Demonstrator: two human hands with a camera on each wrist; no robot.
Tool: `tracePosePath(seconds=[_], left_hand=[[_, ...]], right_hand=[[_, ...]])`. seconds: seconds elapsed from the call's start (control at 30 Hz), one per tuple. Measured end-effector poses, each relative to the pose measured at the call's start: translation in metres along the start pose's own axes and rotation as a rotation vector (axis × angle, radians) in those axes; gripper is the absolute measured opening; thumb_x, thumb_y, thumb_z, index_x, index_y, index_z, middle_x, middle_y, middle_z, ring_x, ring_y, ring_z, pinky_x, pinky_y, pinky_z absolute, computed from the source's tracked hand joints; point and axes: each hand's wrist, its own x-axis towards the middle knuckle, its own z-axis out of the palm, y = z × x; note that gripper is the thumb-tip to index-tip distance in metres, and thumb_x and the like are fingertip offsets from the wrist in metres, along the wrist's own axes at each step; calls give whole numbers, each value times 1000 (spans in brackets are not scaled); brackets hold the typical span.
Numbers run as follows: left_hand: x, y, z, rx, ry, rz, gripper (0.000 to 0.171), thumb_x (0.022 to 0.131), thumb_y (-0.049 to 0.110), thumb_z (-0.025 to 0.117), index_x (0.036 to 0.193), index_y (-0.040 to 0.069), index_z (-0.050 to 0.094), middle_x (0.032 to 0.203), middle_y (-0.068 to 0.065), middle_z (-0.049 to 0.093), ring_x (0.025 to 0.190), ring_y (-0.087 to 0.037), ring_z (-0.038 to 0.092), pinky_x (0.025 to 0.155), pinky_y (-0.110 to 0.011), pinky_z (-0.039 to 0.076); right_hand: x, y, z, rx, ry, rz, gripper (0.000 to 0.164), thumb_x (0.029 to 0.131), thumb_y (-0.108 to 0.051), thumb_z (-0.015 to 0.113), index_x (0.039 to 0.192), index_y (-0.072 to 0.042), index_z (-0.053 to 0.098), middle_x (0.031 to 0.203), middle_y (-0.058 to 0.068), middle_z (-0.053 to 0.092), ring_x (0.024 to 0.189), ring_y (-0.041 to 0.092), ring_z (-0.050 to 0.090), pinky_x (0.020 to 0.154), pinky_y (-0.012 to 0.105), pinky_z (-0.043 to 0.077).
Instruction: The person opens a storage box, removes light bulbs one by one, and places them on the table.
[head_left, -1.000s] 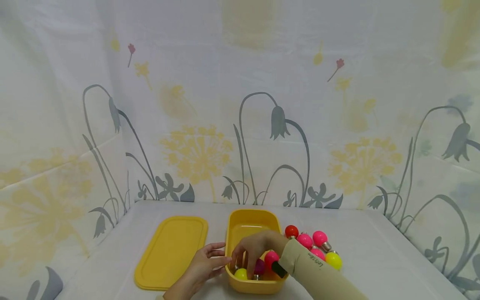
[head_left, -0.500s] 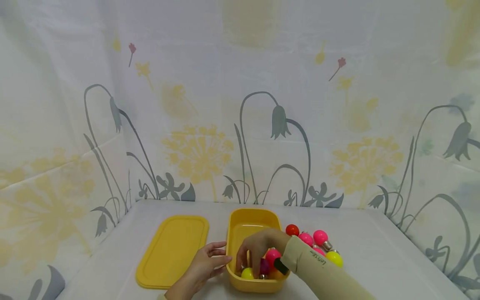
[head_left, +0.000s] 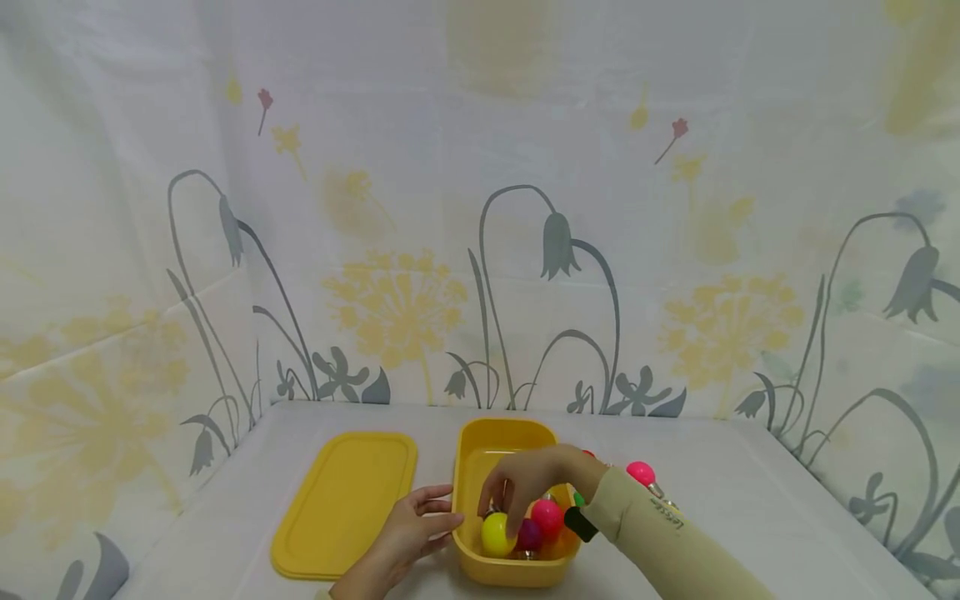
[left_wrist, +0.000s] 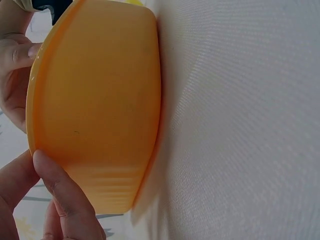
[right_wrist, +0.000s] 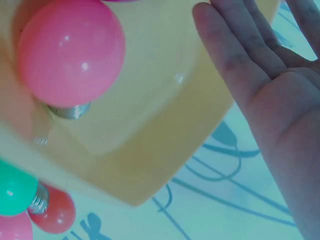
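A deep yellow plastic box (head_left: 517,575) stands on the table. Inside it, my right hand (head_left: 525,482) pinches a yellow light bulb (head_left: 495,536) near the front left corner. Beside that bulb lie a purple light bulb (head_left: 530,534) and a pink light bulb (head_left: 547,518), which the right wrist view shows with its metal screw base downward. My left hand (head_left: 401,533) rests against the box's left side, fingertips touching the rim. In the right wrist view, the fingertips run out of the frame and the yellow bulb is out of sight.
A flat yellow lid (head_left: 348,504) lies left of the box. Outside the box on the right are a pink bulb (head_left: 641,474), a green bulb (right_wrist: 15,187) and a red bulb (right_wrist: 57,212), partly hidden by the right forearm in the head view. A flower-printed curtain (head_left: 480,208) hangs behind.
The right hand has moved slightly up and right, and the yellow bulb under its fingers shows larger and higher. The right forearm covers more bulbs outside. The left hand stays put.
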Motion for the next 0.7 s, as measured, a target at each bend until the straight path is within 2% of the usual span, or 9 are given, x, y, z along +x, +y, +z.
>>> tracePosePath(seconds=[0.27,0.43,0.7], left_hand=[[0,-3,-1,1,10,-7,52,80,2,72,125,-7,49,97,-12,55,75,-15,59,71,-31,55],[2,-4,0,6,15,-18,54,79,4,73,126,-7,49,98,-13,55,75,-15,59,72,-33,55],[3,-4,0,-2,-9,10,54,79,3,73,126,-7,48,98,-12,54,75,-14,58,71,-32,54]], right_hand=[[-17,7,2,95,129,-52,35,75,-5,76,107,-14,65,95,-2,64,85,17,59,77,24,52],[-31,11,5,140,190,-109,36,77,-8,75,111,-10,64,98,-2,65,88,19,60,78,26,52],[-46,24,8,209,363,-115,38,78,-13,75,114,-13,64,104,-2,63,95,18,59,85,31,50]])
